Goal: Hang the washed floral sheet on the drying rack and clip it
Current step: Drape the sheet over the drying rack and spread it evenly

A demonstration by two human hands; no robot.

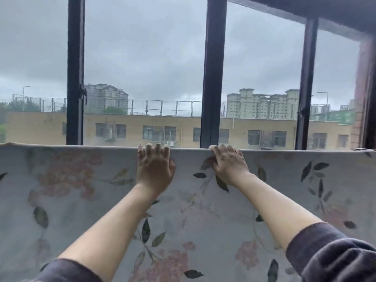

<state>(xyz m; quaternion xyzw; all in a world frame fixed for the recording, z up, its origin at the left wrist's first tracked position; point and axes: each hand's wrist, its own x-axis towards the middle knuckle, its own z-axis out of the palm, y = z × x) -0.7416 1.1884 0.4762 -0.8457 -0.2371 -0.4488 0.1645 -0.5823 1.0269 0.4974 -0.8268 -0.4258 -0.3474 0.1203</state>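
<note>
The floral sheet [81, 200], pale grey with pink blooms and dark leaves, hangs spread wide over a horizontal bar of the drying rack, which the cloth hides. Its folded top edge runs across the whole view. My left hand [154, 165] lies flat against the sheet, fingers hooked over the top edge near the middle. My right hand [228, 162] sits just to its right, fingers curled over the same edge and thumb pressing the cloth from the front. No clip is in sight.
Behind the sheet stands a window with dark vertical frame bars [213, 78]. A latch [82, 94] sticks out from the left bar. Outside are a yellow building and grey sky. A brick wall edge [364, 98] closes the right side.
</note>
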